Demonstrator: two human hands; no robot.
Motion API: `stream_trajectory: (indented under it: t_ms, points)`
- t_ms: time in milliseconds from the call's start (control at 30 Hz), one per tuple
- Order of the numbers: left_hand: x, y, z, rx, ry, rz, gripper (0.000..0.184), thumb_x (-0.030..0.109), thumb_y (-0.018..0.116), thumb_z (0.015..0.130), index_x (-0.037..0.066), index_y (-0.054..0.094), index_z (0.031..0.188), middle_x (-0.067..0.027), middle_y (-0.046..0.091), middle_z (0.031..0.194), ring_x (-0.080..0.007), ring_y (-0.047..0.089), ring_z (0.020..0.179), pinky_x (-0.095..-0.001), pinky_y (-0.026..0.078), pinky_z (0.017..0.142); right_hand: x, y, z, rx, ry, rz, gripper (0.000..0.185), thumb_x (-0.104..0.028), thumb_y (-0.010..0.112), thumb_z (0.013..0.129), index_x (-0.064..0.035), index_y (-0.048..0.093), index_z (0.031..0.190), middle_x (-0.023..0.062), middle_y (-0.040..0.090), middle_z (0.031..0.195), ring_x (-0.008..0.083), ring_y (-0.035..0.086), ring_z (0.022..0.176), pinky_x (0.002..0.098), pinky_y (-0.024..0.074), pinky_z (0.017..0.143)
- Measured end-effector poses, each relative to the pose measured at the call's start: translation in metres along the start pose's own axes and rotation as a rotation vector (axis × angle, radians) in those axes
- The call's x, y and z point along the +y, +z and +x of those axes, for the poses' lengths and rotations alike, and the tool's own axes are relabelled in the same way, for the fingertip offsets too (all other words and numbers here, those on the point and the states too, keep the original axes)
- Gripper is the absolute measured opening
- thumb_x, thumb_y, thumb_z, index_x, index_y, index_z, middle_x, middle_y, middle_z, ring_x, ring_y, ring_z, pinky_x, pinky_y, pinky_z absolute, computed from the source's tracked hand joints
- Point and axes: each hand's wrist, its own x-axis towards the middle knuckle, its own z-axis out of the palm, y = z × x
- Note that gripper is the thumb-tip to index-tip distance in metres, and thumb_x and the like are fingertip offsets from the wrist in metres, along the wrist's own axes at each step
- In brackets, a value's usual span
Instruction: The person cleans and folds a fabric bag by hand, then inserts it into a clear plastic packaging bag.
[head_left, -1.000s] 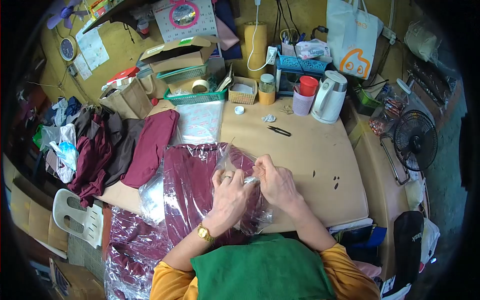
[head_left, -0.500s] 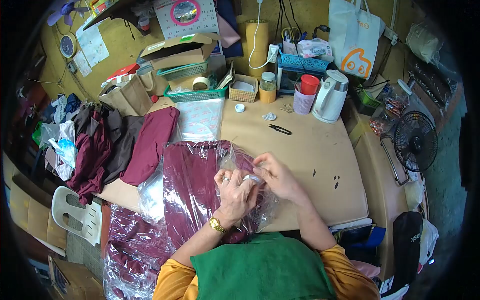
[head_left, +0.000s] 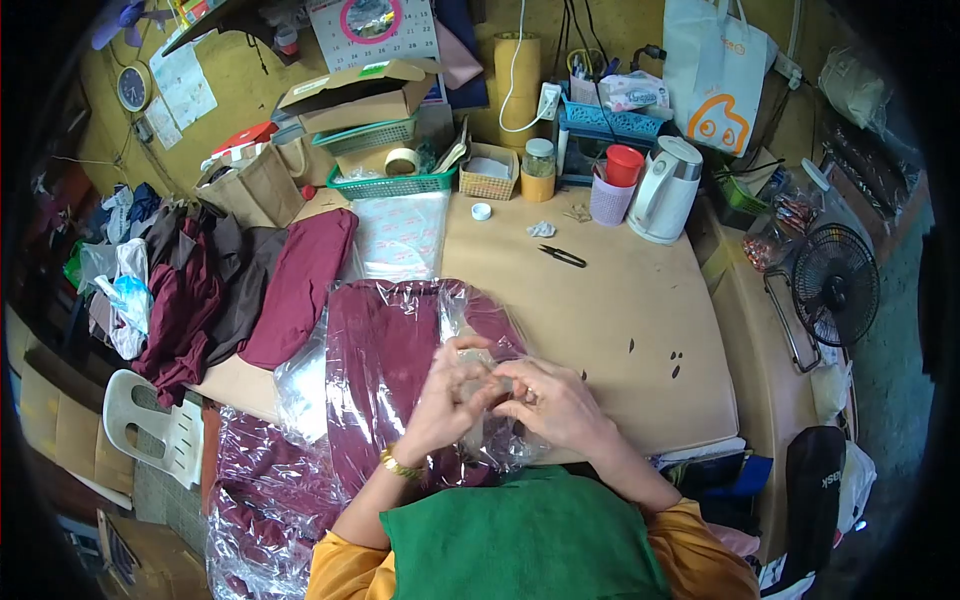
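Observation:
A maroon folded garment [head_left: 380, 350] lies on the table inside a clear plastic bag [head_left: 452, 310]. Over the right part of this bag both hands meet at the fingertips. My left hand [head_left: 452, 395], with a gold watch [head_left: 398, 462] at the wrist, has bent fingers that are smeared by motion, so its grip is unclear. My right hand [head_left: 560, 405] is closed, its thumb and fingers pinched together near crumpled plastic; what sits between them is too small to make out. Black thread snips [head_left: 562, 256] lie farther back.
Maroon and dark garments [head_left: 190, 290] are heaped at the left, with a folded maroon piece [head_left: 300, 290] alongside. More bagged maroon garments [head_left: 265, 500] hang below the table's left front. At the back stand a kettle [head_left: 665, 190], a lilac cup [head_left: 609, 203] and baskets [head_left: 490, 175].
Both hands have shifted a little toward my body. My left hand has loosened from its tight grip on the bunched plastic and turned; my right hand has come down beside it.

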Motion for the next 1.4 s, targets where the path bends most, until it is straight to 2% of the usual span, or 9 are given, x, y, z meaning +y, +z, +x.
stream_trajectory:
  t_ms: [133, 200, 233, 367, 533, 933, 1100, 1167, 1400]
  points:
    - [0.019, -0.008, -0.006, 0.046, 0.017, 0.359, 0.011, 0.012, 0.076, 0.082, 0.004, 0.07, 0.087, -0.0125, 0.052, 0.119, -0.0222, 0.052, 0.108, -0.0368, 0.044, 0.092, 0.028, 0.019, 0.002, 0.043, -0.256, -0.17, 0.011, -0.002, 0.068, 0.083, -0.0037, 0.068, 0.094, 0.0112, 0.062, 0.076, 0.0284, 0.065, 0.071, 0.0385, 0.0519, 0.064]
    - [0.032, -0.002, -0.007, 0.082, -0.203, 0.098, 0.009, 0.005, 0.074, 0.08, 0.002, 0.068, 0.086, -0.0155, 0.054, 0.115, -0.0234, 0.058, 0.093, -0.0353, 0.049, 0.073, 0.026, 0.021, 0.001, 0.018, -0.22, -0.129, 0.011, 0.0, 0.067, 0.083, -0.0027, 0.069, 0.093, 0.0115, 0.064, 0.079, 0.0257, 0.066, 0.072, 0.0373, 0.0523, 0.065]
    - [0.027, -0.001, -0.004, 0.104, -0.033, 0.2, 0.014, 0.005, 0.073, 0.084, 0.0, 0.065, 0.094, -0.0148, 0.053, 0.115, -0.0163, 0.059, 0.074, -0.0295, 0.047, 0.058, 0.025, 0.022, 0.003, -0.003, -0.187, -0.09, 0.011, 0.002, 0.065, 0.083, -0.0017, 0.07, 0.092, 0.0118, 0.066, 0.081, 0.0231, 0.067, 0.073, 0.036, 0.0527, 0.065]
    - [0.031, 0.033, -0.008, 0.262, -0.247, -0.417, 0.039, 0.009, 0.072, 0.088, -0.002, 0.055, 0.121, -0.0117, 0.063, 0.091, -0.0098, 0.053, 0.053, -0.026, 0.043, 0.049, 0.038, 0.034, 0.0, 0.04, -0.037, 0.303, 0.013, 0.005, 0.065, 0.083, 0.0004, 0.071, 0.093, 0.0097, 0.068, 0.082, 0.0165, 0.067, 0.073, 0.0317, 0.0528, 0.066]
    - [0.002, 0.046, -0.011, 0.213, -0.119, 0.01, 0.043, 0.014, 0.076, 0.086, 0.001, 0.063, 0.125, -0.0021, 0.058, 0.074, -0.0073, 0.048, 0.059, -0.0239, 0.041, 0.054, 0.04, 0.031, -0.003, 0.39, 0.059, 0.54, 0.011, -0.005, 0.066, 0.093, 0.003, 0.072, 0.096, 0.0053, 0.066, 0.079, 0.0089, 0.06, 0.068, 0.0248, 0.0503, 0.063]
    - [-0.024, 0.049, -0.015, 0.374, -0.193, -0.213, 0.012, 0.011, 0.07, 0.092, 0.001, 0.075, 0.097, 0.0015, 0.056, 0.071, -0.0041, 0.049, 0.056, -0.0214, 0.039, 0.049, 0.027, -0.002, -0.002, 0.187, -0.08, 0.052, 0.008, -0.006, 0.068, 0.089, 0.0005, 0.071, 0.094, 0.0101, 0.067, 0.094, 0.0186, 0.063, 0.074, 0.0311, 0.0512, 0.065]
    - [-0.022, 0.042, -0.013, 0.39, -0.236, -0.097, 0.013, 0.011, 0.073, 0.087, 0.001, 0.075, 0.094, -0.0094, 0.064, 0.07, -0.0141, 0.053, 0.058, -0.03, 0.043, 0.055, 0.024, -0.012, -0.012, 0.05, -0.149, -0.383, 0.01, -0.004, 0.074, 0.081, -0.0032, 0.071, 0.091, 0.0129, 0.065, 0.104, 0.0257, 0.061, 0.079, 0.0374, 0.0511, 0.068]
    - [-0.01, 0.042, -0.008, 0.36, -0.134, 0.022, 0.014, 0.01, 0.073, 0.086, 0.002, 0.074, 0.097, -0.0107, 0.063, 0.07, -0.0165, 0.054, 0.057, -0.0309, 0.044, 0.054, 0.006, -0.011, -0.006, 0.293, -0.414, -0.415, 0.01, -0.005, 0.075, 0.08, -0.0013, 0.068, 0.087, 0.0124, 0.065, 0.102, 0.0238, 0.06, 0.072, 0.0358, 0.0514, 0.065]
    - [0.004, 0.039, -0.01, 0.228, 0.022, 0.272, 0.019, 0.008, 0.071, 0.083, 0.004, 0.073, 0.102, -0.0129, 0.062, 0.074, -0.0245, 0.058, 0.058, -0.0343, 0.045, 0.053, 0.03, 0.009, 0.005, 0.29, -0.178, 0.018, 0.012, 0.0, 0.07, 0.084, -0.0029, 0.061, 0.076, 0.0083, 0.067, 0.089, 0.0163, 0.063, 0.066, 0.0273, 0.0508, 0.061]
